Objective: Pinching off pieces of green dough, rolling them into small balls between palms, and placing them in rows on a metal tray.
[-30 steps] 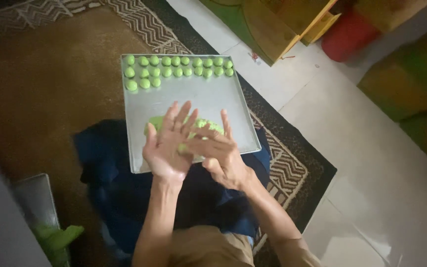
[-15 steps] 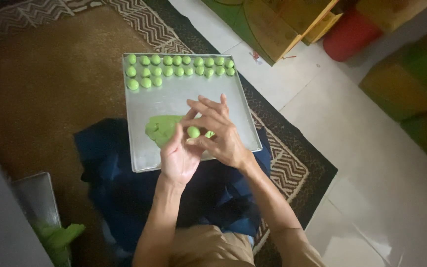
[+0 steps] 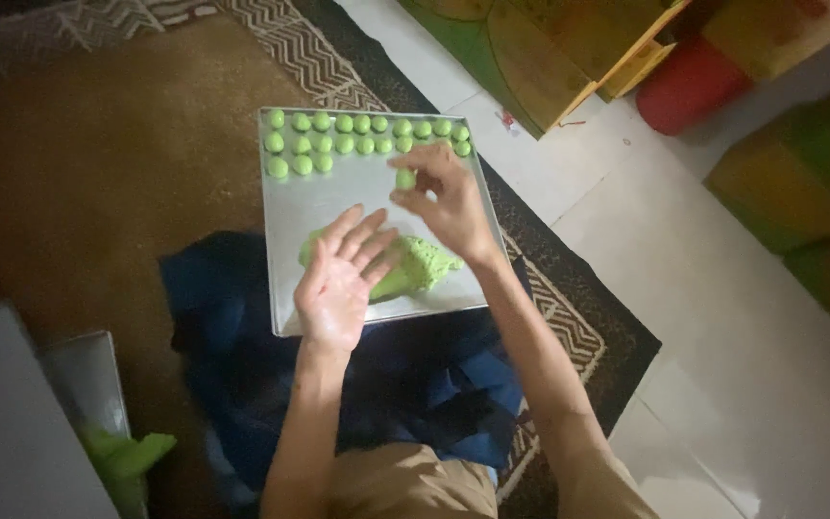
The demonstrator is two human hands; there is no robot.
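Observation:
A square metal tray (image 3: 309, 207) lies on a dark blue cloth over my lap. Several small green dough balls (image 3: 343, 144) stand in rows along its far edge. A lump of green dough (image 3: 425, 264) sits near the tray's front. My right hand (image 3: 444, 197) pinches one green ball (image 3: 404, 179) in its fingertips, just below the rows at the tray's right. My left hand (image 3: 338, 279) hovers palm up and empty over the lump's left side, fingers spread.
A brown patterned rug (image 3: 79, 144) lies under the tray, white floor tiles (image 3: 722, 336) to the right. A wooden shelf (image 3: 549, 48) and a red container (image 3: 689, 86) stand at the back right. Green leaves (image 3: 127, 457) and a pale box (image 3: 21, 423) sit at lower left.
My hands have come apart after rolling. The right hand carried the green ball up toward the rows at the tray's far edge, and the left hand stayed open over the lump.

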